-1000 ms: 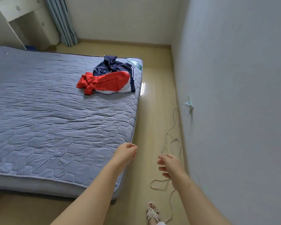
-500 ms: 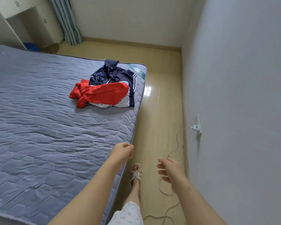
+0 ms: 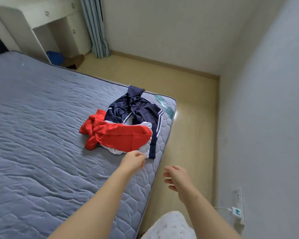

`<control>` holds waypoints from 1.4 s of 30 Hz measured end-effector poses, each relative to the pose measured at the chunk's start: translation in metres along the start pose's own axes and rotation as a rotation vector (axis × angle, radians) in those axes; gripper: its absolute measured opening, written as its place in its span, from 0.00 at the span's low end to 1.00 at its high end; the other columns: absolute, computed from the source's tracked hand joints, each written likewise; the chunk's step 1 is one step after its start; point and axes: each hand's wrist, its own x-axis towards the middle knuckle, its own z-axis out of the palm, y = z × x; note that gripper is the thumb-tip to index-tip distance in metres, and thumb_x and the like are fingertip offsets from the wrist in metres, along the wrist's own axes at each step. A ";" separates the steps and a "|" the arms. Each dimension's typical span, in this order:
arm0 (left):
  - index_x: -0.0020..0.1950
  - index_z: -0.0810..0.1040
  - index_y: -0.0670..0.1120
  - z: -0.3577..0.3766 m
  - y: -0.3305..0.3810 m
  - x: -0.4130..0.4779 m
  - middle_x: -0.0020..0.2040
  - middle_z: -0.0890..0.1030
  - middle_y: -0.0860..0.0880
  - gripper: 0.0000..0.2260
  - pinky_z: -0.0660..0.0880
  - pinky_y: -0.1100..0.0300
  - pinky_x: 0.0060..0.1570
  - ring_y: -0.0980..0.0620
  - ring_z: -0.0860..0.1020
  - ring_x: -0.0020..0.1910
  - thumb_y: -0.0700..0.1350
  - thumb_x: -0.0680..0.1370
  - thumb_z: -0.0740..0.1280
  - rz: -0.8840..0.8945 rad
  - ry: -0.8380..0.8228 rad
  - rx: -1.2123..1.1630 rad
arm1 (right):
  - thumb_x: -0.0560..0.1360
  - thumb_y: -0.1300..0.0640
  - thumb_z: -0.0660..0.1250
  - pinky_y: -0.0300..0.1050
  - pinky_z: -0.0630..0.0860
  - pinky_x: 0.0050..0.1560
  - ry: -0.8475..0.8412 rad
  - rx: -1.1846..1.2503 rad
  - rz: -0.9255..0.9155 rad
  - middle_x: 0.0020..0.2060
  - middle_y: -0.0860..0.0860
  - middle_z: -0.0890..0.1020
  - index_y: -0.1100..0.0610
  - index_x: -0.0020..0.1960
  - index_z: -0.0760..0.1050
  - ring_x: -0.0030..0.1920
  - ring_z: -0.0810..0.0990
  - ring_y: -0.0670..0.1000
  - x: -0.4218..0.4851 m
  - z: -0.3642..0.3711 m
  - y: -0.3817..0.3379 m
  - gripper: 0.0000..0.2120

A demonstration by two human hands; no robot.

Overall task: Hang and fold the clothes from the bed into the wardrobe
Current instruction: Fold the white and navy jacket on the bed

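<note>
A small pile of clothes lies near the far right corner of the grey quilted bed point(image 3: 41, 152). On top is a red garment point(image 3: 117, 137), under it a white one point(image 3: 144, 148), and behind them navy trousers point(image 3: 136, 109) with white side stripes. My left hand point(image 3: 133, 161) hovers just short of the white garment's near edge, fingers loosely curled and holding nothing. My right hand point(image 3: 177, 177) hangs over the floor beside the bed, fingers relaxed and empty. No wardrobe is in view.
A narrow strip of wooden floor point(image 3: 188, 135) runs between the bed and the right wall. A charger point(image 3: 236, 211) is plugged into a wall socket at lower right. White furniture point(image 3: 47, 23) and a blue-grey curtain point(image 3: 95, 31) stand beyond the bed.
I have walked along the bedside toward the clothes pile, which is much closer now. My left hand has reached forward to the pile's near edge. Both hands remain empty.
</note>
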 end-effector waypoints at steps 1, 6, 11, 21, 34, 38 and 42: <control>0.38 0.75 0.50 -0.006 0.007 0.013 0.38 0.78 0.48 0.10 0.67 0.62 0.33 0.50 0.75 0.40 0.41 0.77 0.61 -0.004 0.024 -0.020 | 0.78 0.61 0.59 0.38 0.63 0.32 -0.019 -0.005 -0.004 0.35 0.52 0.74 0.57 0.43 0.73 0.34 0.70 0.49 0.012 0.003 -0.014 0.06; 0.41 0.76 0.48 -0.024 0.024 0.084 0.37 0.78 0.50 0.08 0.67 0.64 0.32 0.52 0.74 0.37 0.41 0.78 0.60 -0.088 0.146 -0.166 | 0.77 0.61 0.61 0.38 0.61 0.30 -0.131 -0.086 -0.023 0.35 0.53 0.74 0.57 0.41 0.74 0.31 0.68 0.49 0.100 0.023 -0.070 0.07; 0.39 0.75 0.49 -0.029 0.035 0.177 0.36 0.78 0.51 0.09 0.67 0.69 0.25 0.54 0.75 0.34 0.41 0.78 0.61 -0.200 0.280 -0.262 | 0.77 0.60 0.61 0.37 0.63 0.28 -0.251 -0.208 0.008 0.34 0.51 0.74 0.58 0.45 0.74 0.29 0.69 0.48 0.205 0.042 -0.117 0.05; 0.39 0.76 0.48 -0.002 0.028 0.345 0.34 0.77 0.51 0.09 0.67 0.63 0.28 0.53 0.74 0.32 0.41 0.78 0.60 -0.597 0.433 -0.386 | 0.68 0.60 0.61 0.44 0.64 0.37 -0.378 -0.568 0.138 0.33 0.53 0.72 0.53 0.31 0.69 0.36 0.67 0.52 0.417 0.084 -0.176 0.07; 0.68 0.67 0.63 0.067 0.002 0.436 0.74 0.52 0.58 0.20 0.60 0.56 0.68 0.48 0.55 0.72 0.48 0.78 0.61 -0.540 0.101 0.105 | 0.75 0.61 0.59 0.50 0.69 0.64 -0.508 -0.952 0.084 0.69 0.54 0.67 0.54 0.74 0.59 0.65 0.70 0.56 0.561 0.092 -0.136 0.28; 0.70 0.64 0.61 0.072 -0.004 0.437 0.73 0.54 0.56 0.20 0.63 0.53 0.64 0.47 0.58 0.69 0.50 0.78 0.60 -0.622 0.145 0.272 | 0.74 0.56 0.61 0.53 0.67 0.67 -0.645 -1.023 0.130 0.69 0.52 0.68 0.49 0.76 0.50 0.69 0.64 0.59 0.571 0.098 -0.127 0.35; 0.74 0.55 0.54 0.073 -0.006 0.428 0.75 0.49 0.57 0.25 0.60 0.50 0.67 0.49 0.53 0.72 0.48 0.78 0.58 -0.688 0.178 0.339 | 0.71 0.57 0.65 0.46 0.73 0.48 -0.703 -1.159 0.145 0.45 0.51 0.76 0.51 0.59 0.71 0.49 0.76 0.56 0.566 0.106 -0.128 0.17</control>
